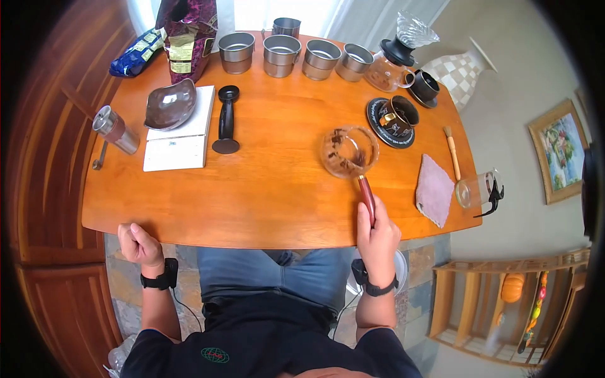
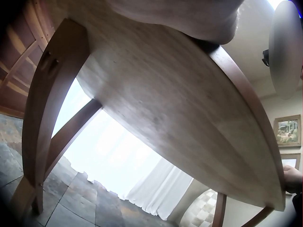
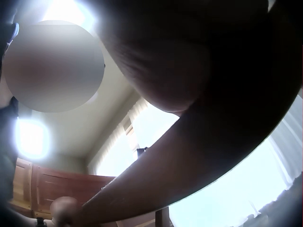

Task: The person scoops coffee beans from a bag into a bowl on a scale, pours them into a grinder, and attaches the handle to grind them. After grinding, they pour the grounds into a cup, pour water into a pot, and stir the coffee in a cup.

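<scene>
In the head view, my right hand [image 1: 378, 239] grips the reddish-brown wooden handle of a round glass pot [image 1: 345, 165]. Dark brown residue clings to the pot's inner wall, and the pot is over the right half of the table. My left hand [image 1: 140, 244] lies at the table's front left edge, fingers loosely curled, holding nothing. In the left wrist view the underside of the left hand [image 2: 189, 21] shows above the table's underside. The right wrist view shows a dark part of the right hand [image 3: 165, 80]; the pot is hidden there.
A white scale [image 1: 173, 151] bears a brown dish [image 1: 171, 106], with a black tamper-like tool [image 1: 227, 120] alongside. A metal grinder [image 1: 116, 129] stands left. Several metal cups [image 1: 282, 55] line the back. A patterned cup [image 1: 398, 116], pink cloth [image 1: 435, 191], brush [image 1: 452, 153] and glass pitcher [image 1: 476, 191] sit right.
</scene>
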Available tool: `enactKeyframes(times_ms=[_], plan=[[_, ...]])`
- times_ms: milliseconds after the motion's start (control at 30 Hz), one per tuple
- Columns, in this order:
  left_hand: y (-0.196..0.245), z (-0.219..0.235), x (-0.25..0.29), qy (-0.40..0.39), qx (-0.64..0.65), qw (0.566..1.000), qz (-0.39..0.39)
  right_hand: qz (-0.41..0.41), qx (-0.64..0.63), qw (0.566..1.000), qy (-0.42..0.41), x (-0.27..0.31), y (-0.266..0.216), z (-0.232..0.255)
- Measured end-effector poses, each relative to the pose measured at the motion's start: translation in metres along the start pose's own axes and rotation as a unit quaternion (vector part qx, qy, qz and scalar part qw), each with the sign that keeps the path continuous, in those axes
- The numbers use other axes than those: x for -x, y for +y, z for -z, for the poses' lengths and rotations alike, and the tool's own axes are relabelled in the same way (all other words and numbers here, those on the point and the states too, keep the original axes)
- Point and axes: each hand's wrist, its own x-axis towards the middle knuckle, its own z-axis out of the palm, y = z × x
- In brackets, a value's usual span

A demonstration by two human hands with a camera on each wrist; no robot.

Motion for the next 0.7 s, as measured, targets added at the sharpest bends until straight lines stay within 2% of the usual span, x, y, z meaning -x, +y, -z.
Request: enactKeyframes(times_ms=[133,267,367,467,533,700], plan=[[-0.003,0.002,0.003,-0.001,0.000,1.000,0.013,0.023,0.009,0.999,0.026,-0.002,-0.006,-0.012],[-0.003,0.001,0.002,0.000,-0.004,1.000,0.003,0.048,-0.023,0.999,0.000,0.010,-0.003,-0.004],[-0.004,0.001,0.002,0.006,0.002,1.000,-0.005,0.042,-0.030,0.999,-0.012,0.014,0.000,0.002],[-0.004,0.004,0.004,0.000,-0.008,1.000,0.005,-0.002,-0.042,0.999,-0.023,0.011,-0.003,0.003],[-0.005,0.003,0.004,-0.004,0.003,1.000,0.007,0.010,-0.009,1.000,-0.014,0.005,-0.012,-0.001],[-0.003,0.004,0.002,-0.006,0.002,1.000,0.009,0.048,-0.025,0.998,-0.026,0.011,-0.020,-0.011]])
